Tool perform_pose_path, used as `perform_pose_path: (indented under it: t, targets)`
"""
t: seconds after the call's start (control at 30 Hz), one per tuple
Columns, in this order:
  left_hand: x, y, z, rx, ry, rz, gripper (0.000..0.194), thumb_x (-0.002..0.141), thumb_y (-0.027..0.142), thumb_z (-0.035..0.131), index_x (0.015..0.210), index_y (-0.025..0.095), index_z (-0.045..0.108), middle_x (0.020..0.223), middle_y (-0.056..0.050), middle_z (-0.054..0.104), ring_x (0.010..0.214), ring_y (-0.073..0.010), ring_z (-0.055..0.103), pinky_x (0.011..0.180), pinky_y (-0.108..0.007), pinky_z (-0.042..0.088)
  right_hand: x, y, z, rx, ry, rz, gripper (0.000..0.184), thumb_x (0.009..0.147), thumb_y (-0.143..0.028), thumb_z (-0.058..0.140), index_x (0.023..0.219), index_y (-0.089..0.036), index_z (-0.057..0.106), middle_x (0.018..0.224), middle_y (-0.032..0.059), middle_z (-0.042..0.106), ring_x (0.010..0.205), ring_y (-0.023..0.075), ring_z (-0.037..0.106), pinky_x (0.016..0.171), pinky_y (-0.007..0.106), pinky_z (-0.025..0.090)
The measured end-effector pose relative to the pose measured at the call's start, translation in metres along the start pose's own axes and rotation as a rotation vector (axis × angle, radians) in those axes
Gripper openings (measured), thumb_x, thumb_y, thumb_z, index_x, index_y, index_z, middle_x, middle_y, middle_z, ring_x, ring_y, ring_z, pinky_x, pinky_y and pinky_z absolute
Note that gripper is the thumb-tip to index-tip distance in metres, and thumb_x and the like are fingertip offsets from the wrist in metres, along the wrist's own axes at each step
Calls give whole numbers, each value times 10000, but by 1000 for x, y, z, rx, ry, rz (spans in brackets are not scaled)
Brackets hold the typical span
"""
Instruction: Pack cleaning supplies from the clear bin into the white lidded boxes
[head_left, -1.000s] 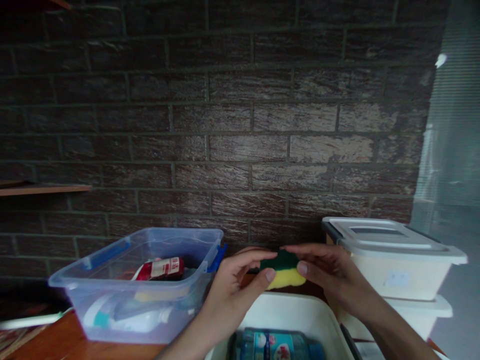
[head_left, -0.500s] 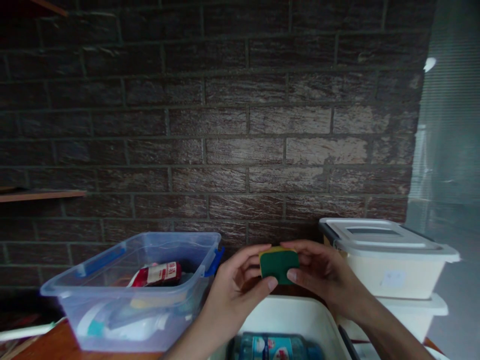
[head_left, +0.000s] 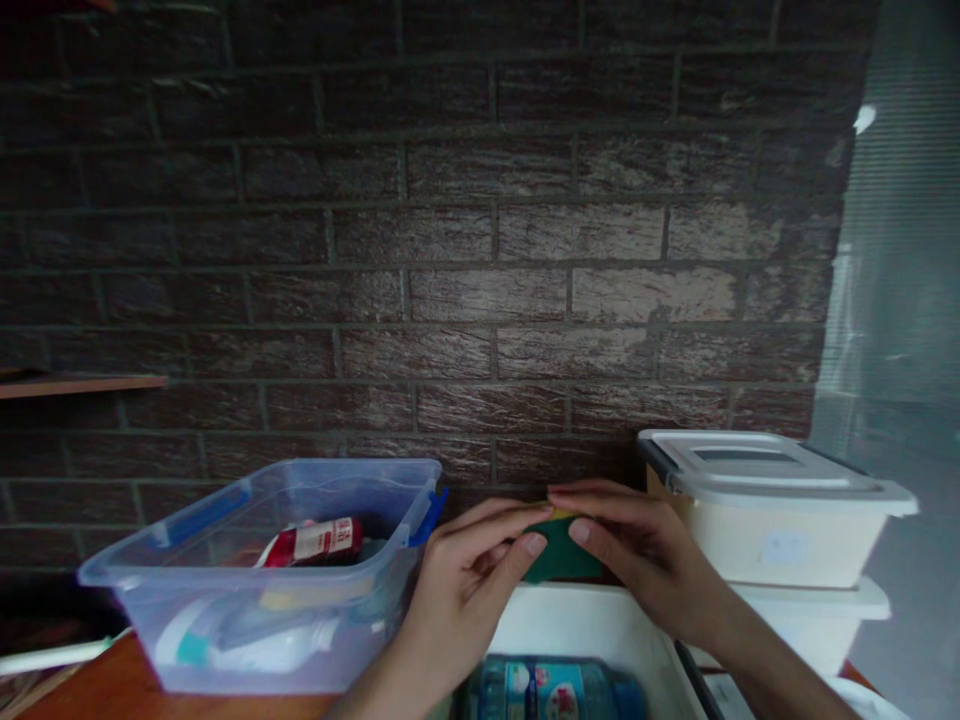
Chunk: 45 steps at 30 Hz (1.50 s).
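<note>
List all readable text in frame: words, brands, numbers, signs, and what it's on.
None can be read with certainty.
Red bottle in the clear bin: label characters too blurred.
Blue bottle in the white tub: label too blurred.
Sticker on the upper lidded box: too faint.
Held sponge: no text visible.

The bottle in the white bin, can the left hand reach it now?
Probably yes: the bottle lies in the open white bin below, but the left hand holds the sponge and may need to let go first.

One left hand (head_left: 469,565) and one right hand (head_left: 652,550), both bare, slim-fingered, with short, rounded thumbnails (head_left: 533,542); bare, slender forearms (head_left: 772,650), narrowing toward the wrists (head_left: 712,610).
</note>
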<state>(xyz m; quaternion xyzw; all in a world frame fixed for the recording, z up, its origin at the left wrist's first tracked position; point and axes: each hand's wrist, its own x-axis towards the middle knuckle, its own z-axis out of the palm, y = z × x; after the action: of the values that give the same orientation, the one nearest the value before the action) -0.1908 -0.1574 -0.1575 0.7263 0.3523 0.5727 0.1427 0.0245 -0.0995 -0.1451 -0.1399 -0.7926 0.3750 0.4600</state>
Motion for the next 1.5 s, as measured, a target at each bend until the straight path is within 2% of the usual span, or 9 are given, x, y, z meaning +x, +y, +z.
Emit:
perform_pose_path:
  t: [0.1, 0.27, 0.5, 0.67, 0.9, 1.0, 1.13, 1.3, 1.5]
  targets:
    - [1, 0, 1, -29, 27, 29, 237, 942, 190, 673, 1122, 296, 785, 1183, -57, 709, 1084, -187, 673, 912, -268, 545, 0, -3, -1, -93, -30, -79, 351, 948, -259, 694, 1283, -363, 710, 1428, 55, 586, 1271, 229, 593, 984, 340, 555]
    - [0, 3, 1, -79, 95, 42, 159, 907, 152, 705, 961, 266, 802, 1224, -56, 679, 1064, -180, 686, 888, -255, 554, 2, -4, -2, -128, 25, -215, 310, 919, -185, 726, 1161, -372, 776, 1343, 50, 637, 1261, 225, 592, 1074, 380, 487]
    - [-3, 8, 0, -43, 112, 74, 145, 873, 116, 730, 884, 247, 792, 1200, -53, 676, 1047, -173, 688, 902, -250, 556, 2, 0, 0, 65, 68, -159, 222, 845, -151, 797, 997, -311, 817, 1369, 64, 588, 1193, 234, 639, 1019, 375, 531]
    - [0, 6, 4, -307, 107, -25, 119, 884, 165, 729, 977, 237, 748, 1184, -65, 677, 1057, -203, 690, 855, -289, 598, 0, -2, -2, 54, 63, -105, 228, 875, -183, 768, 1060, -315, 783, 1368, 67, 570, 1212, 237, 621, 945, 343, 581]
    - [6, 9, 2, -473, 78, -346, 246, 874, 341, 757, 1051, 193, 670, 934, -37, 730, 699, -137, 696, 580, -216, 572, -4, -5, 2, -65, -91, -30, 670, 792, -237, 852, 1393, -397, 602, 1526, 71, 403, 1286, 279, 577, 934, 344, 601]
    - [5, 11, 0, -506, 19, -396, 334, 882, 376, 746, 1145, 191, 656, 859, -40, 733, 717, -169, 713, 611, -264, 597, -3, -4, 3, -11, -74, -19, 597, 820, -235, 830, 1364, -366, 623, 1388, 74, 542, 1222, 256, 620, 960, 357, 584]
    - [2, 8, 1, -535, -86, -304, 441, 870, 277, 774, 1278, 210, 620, 949, -64, 757, 844, -180, 736, 762, -279, 581, -1, -1, 0, 128, -31, 72, 421, 889, -275, 766, 1298, -312, 669, 1182, 51, 701, 1068, 210, 694, 928, 341, 581]
    - [4, 1, 4, -461, -29, -221, 408, 834, 236, 804, 1212, 192, 657, 1057, -93, 760, 956, -211, 732, 841, -311, 573, 2, 3, -1, 161, -8, 216, 376, 914, -352, 735, 1277, -261, 692, 964, 33, 763, 821, 150, 702, 752, 264, 579]
    - [5, 4, 4, -394, 50, -217, 388, 775, 228, 850, 1101, 172, 648, 954, -64, 747, 845, -168, 702, 781, -278, 558, 8, 5, -1, 154, 26, 9, 292, 872, -288, 780, 1163, -293, 760, 1203, 63, 685, 1109, 216, 653, 922, 327, 551]
